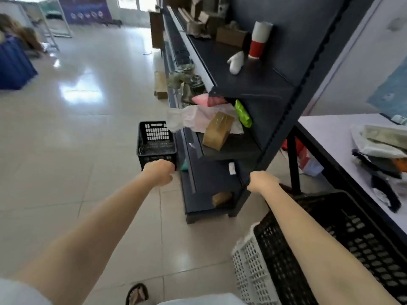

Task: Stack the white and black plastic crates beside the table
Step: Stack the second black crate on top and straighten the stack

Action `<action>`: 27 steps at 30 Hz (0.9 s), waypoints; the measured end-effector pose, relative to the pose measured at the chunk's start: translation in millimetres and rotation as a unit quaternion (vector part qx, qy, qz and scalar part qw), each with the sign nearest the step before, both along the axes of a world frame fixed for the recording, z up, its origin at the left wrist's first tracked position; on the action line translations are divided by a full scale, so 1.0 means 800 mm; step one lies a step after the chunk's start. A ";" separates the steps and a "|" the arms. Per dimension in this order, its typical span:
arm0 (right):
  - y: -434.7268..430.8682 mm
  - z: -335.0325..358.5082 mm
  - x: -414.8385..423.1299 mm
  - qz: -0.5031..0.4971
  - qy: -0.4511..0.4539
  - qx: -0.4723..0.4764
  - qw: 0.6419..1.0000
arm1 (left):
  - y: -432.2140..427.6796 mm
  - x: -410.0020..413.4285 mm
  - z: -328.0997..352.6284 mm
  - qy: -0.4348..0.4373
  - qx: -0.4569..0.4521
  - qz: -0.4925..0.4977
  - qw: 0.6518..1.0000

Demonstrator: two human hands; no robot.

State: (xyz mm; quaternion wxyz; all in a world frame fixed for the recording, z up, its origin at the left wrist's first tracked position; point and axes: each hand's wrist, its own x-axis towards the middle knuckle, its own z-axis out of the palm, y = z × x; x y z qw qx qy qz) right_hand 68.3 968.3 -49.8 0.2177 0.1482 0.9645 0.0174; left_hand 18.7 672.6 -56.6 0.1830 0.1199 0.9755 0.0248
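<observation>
A small black plastic crate (155,142) stands on the tiled floor against the dark shelf unit. My left hand (159,171) is at its near right corner, fingers curled into a fist on the rim. At the lower right, beside the table (326,128), a larger black crate (356,234) sits nested inside a white crate (246,258). My right hand (263,181) rests on the far left corner of that black crate, fingers bent down over the rim and mostly hidden.
A dark metal shelf unit (242,89) with boxes, bags and a red-and-white cup runs along the right of the aisle. The white-topped table holds a pile of bags. A blue bin (13,62) stands far left. My sandalled foot (137,293) is on the glossy floor.
</observation>
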 end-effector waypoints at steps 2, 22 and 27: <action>-0.061 0.004 -0.040 0.031 0.001 -0.003 1.000 | -0.059 -0.009 -0.002 0.002 0.012 0.034 0.999; -0.526 -0.045 -0.305 0.227 -0.106 -0.101 0.963 | -0.451 -0.151 -0.037 -0.074 0.023 0.209 0.975; -0.554 -0.050 -0.414 0.213 -0.128 -0.109 0.962 | -0.475 -0.262 -0.028 -0.082 0.007 0.189 0.978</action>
